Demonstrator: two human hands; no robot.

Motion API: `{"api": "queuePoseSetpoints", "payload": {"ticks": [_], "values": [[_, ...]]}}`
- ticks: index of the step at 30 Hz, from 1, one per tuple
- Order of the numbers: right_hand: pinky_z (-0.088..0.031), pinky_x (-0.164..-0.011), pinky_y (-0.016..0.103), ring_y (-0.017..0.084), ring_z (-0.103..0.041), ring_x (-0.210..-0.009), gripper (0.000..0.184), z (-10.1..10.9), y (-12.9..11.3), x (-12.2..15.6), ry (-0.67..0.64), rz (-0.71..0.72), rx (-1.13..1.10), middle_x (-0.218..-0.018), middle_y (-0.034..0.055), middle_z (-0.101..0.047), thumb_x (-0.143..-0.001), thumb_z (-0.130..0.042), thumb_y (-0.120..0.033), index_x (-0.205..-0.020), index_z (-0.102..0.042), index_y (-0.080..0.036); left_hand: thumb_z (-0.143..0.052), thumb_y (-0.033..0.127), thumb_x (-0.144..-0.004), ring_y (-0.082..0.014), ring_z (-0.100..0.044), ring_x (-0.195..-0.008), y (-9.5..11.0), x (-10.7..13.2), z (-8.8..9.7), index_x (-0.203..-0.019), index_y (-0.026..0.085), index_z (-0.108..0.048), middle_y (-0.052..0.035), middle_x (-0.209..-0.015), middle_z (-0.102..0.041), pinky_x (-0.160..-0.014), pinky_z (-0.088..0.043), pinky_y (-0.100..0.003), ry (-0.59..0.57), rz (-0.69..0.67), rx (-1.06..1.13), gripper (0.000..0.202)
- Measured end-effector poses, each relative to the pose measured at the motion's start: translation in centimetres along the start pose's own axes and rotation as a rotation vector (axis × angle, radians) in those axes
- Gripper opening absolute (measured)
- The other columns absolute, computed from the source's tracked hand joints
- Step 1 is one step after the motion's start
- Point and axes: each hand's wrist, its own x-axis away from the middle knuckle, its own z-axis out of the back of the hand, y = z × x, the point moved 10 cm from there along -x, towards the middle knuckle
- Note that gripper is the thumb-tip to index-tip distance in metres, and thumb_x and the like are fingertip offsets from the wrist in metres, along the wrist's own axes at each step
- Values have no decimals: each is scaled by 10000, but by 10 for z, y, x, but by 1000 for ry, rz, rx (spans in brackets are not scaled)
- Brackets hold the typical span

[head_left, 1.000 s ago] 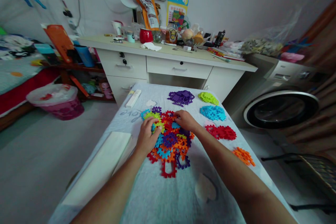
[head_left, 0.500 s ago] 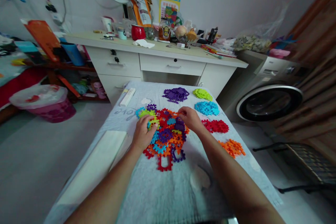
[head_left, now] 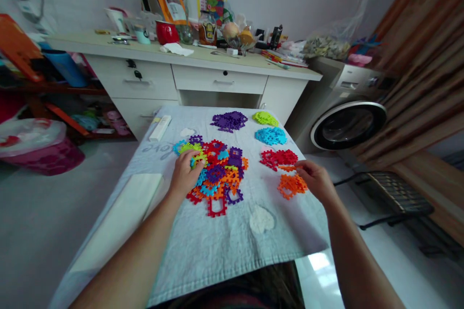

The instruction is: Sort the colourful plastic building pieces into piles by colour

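A mixed heap of plastic interlocking pieces in several colours lies mid-table on a pale cloth. My left hand rests on the heap's left edge, fingers curled round a lime green piece. My right hand is at the right, beside the orange pile, pinching an orange piece above it. Sorted piles lie along the right: red, blue, lime green and purple.
A white desk crowded with cups, jars and papers stands beyond the table. A washing machine is at the right, a chair below it. A pink bin sits on the floor at left. A white tube lies on the cloth.
My right hand has left the mixed heap and moved right to the orange pile, carrying an orange piece. The camera has swung to the right. My left hand has stayed on the heap.
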Motion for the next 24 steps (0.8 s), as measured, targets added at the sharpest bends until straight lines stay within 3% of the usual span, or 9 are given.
{"api": "queuePoseSetpoints", "payload": {"ticks": [4, 9, 18, 24], "values": [[-461, -631, 314, 192, -577, -635, 304, 21, 27, 28, 174, -26, 78, -769, 68, -680, -783, -535, -424, -896, -701, -195, -566, 437, -815, -261, -539, -1191, 1, 0, 0, -1066, 214, -622, -88, -1184, -591, -1106, -384, -452, 3, -6, 7, 340], [-488, -739, 360, 219, -612, -710, 282, 28, 30, 54, 318, -18, 189, -822, 93, -699, -794, -510, -387, -903, -674, -186, -558, 453, -816, -265, -524, -1206, -1, 1, -1, -1059, 208, -624, -89, -1188, -584, -1109, -379, -457, -1, -3, -4, 352], [-479, -794, 381, 242, -599, -839, 162, 3, 22, 81, 223, 73, 281, -884, 90, -653, -824, -549, -342, -849, -644, -213, -565, 430, -809, -265, -531, -1198, 3, 0, -1, -1039, 204, -625, -91, -1168, -592, -1104, -385, -461, -12, -1, -5, 329], [-471, -795, 370, 227, -588, -841, 116, 11, -4, 78, 348, 112, 242, -865, 73, -632, -827, -521, -259, -786, -621, -217, -561, 445, -813, -267, -538, -1187, 2, -1, -1, -1040, 198, -630, -92, -1165, -599, -1097, -391, -458, 1, -4, -8, 342]]}}
